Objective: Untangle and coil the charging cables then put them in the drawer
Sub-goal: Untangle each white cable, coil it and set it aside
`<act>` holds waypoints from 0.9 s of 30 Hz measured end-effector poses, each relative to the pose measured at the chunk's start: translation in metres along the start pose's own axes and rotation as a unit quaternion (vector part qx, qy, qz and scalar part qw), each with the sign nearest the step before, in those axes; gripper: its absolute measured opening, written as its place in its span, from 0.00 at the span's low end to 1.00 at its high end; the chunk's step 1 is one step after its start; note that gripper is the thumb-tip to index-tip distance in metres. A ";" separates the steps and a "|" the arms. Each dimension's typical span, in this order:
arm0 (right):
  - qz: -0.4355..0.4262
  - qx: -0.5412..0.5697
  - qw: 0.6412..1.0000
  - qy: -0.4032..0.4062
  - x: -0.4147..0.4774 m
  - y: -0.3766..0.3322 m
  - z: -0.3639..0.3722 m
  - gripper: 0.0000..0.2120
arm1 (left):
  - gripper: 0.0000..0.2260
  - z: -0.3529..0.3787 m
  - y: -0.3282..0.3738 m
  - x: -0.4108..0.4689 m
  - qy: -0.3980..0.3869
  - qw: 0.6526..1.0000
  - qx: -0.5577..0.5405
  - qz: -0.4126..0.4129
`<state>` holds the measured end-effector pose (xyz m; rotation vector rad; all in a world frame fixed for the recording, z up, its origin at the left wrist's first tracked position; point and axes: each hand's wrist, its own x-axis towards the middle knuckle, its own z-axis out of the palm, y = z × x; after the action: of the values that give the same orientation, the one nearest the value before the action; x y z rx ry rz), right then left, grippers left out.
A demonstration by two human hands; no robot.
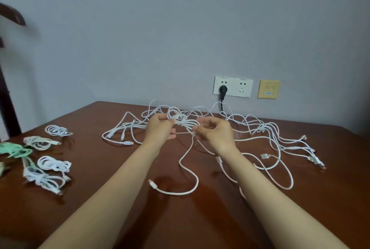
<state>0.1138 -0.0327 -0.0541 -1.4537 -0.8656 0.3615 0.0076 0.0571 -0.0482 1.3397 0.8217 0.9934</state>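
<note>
Fingers of the left hand (160,127) and right hand (215,131) pinch the knotted white cables (181,121). Green coil (12,149) is cut off at the left edge.

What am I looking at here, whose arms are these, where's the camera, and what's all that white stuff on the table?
There is no machine here. The two bare arms belong to a person, and the single picture comes from a wide-angle camera worn on their head, looking forward and down. That is why the left hand and right hand reach in from the bottom edge. On the brown table lies a tangle of white charging cables. Both hands hold its knotted middle: the left grips the looped bundle, the right pinches a strand. At the left lie coiled cables, already bundled, and a green cable. Behind, a black plug sits in a wall socket.
</note>
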 end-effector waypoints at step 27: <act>0.069 -0.135 0.975 -0.165 -0.034 0.006 0.244 0.08 | 0.09 -0.250 -0.007 0.034 0.162 0.917 0.364 0.017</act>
<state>-0.0770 0.1177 -0.0955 -1.7395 -1.1150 0.6214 -0.2078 0.1853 -0.0733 1.8396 1.5276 0.9893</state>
